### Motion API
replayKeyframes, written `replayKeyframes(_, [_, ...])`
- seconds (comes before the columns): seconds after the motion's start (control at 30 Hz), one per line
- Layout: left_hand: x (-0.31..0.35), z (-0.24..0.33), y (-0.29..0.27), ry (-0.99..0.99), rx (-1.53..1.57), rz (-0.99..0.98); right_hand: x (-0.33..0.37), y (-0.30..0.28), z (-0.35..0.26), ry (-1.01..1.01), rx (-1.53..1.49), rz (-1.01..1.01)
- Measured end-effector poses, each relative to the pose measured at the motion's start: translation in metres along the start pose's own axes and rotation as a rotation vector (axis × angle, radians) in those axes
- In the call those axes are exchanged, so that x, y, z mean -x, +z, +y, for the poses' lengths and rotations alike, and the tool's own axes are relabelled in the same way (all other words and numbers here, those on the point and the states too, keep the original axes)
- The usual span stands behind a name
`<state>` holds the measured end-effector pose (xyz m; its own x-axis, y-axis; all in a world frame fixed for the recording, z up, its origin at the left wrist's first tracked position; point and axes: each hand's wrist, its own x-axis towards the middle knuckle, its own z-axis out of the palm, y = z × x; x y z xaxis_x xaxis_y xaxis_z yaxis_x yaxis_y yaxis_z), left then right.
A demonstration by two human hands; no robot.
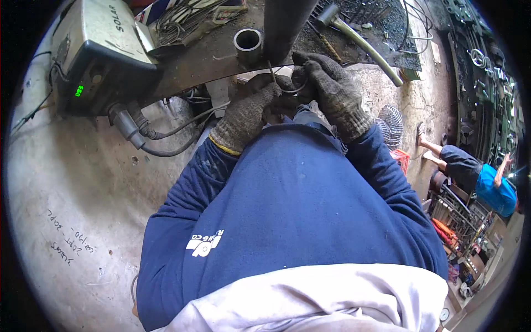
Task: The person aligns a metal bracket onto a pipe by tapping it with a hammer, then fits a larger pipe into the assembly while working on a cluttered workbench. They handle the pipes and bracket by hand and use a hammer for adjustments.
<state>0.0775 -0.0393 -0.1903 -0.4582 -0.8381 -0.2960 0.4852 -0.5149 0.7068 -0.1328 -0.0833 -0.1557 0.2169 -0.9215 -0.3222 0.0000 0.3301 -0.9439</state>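
At the edge of a dark, scorched steel workbench (188,63), both my hands, in grey knitted work gloves, close around a thin bent length of steel wire (287,87). My left hand (246,113) is curled tight, fingers pinching the wire's lower part just below the bench edge. My right hand (332,91) is folded over it from the other side, fingers bent around the wire's loop; the two gloves touch. The wire rises from between them toward a short, open-ended steel pipe section (248,45) that stands upright on the bench, beside a thicker dark vertical post (283,22). To my left sits a grey boxy welding machine with a green lit display (94,50), thick black cables (149,135) trailing from it over the concrete floor (72,193). A hammer with a pale handle (359,39) lies on the bench at my right. Farther right, another person in a blue shirt (492,191) crouches among metal racks.
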Motion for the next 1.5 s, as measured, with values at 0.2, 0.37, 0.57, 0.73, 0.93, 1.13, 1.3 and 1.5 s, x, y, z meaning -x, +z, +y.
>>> replayKeyframes(0.2, [-0.001,0.017,0.008,-0.152,0.489,-0.092,-0.001,-0.037,0.026,-0.221,0.241,0.164])
replayKeyframes(0.37, [0.003,0.016,0.014,-0.156,0.570,-0.122,0.020,-0.044,0.025,-0.059,-0.116,0.212])
replayKeyframes(0.57, [-0.001,0.018,0.010,-0.074,0.037,-0.099,0.038,-0.011,0.005,-0.124,-0.173,0.084])
replayKeyframes(0.73, [0.003,0.026,0.028,0.054,-0.437,0.072,0.041,-0.001,-0.005,0.129,-0.100,-0.085])
replayKeyframes(0.93, [0.004,0.015,0.026,0.255,-0.421,0.265,0.018,-0.004,0.016,0.047,-0.145,0.053])
replayKeyframes(1.13, [0.003,0.002,0.012,0.182,-0.231,0.377,0.002,0.014,0.009,0.053,-0.124,0.099])
replayKeyframes(1.3, [-0.019,-0.006,0.003,0.299,-0.132,0.400,-0.027,0.014,0.019,0.081,-0.142,0.082])
replayKeyframes(1.5, [-0.034,-0.010,0.009,0.400,0.014,0.378,-0.052,0.009,0.028,0.004,-0.049,0.122])
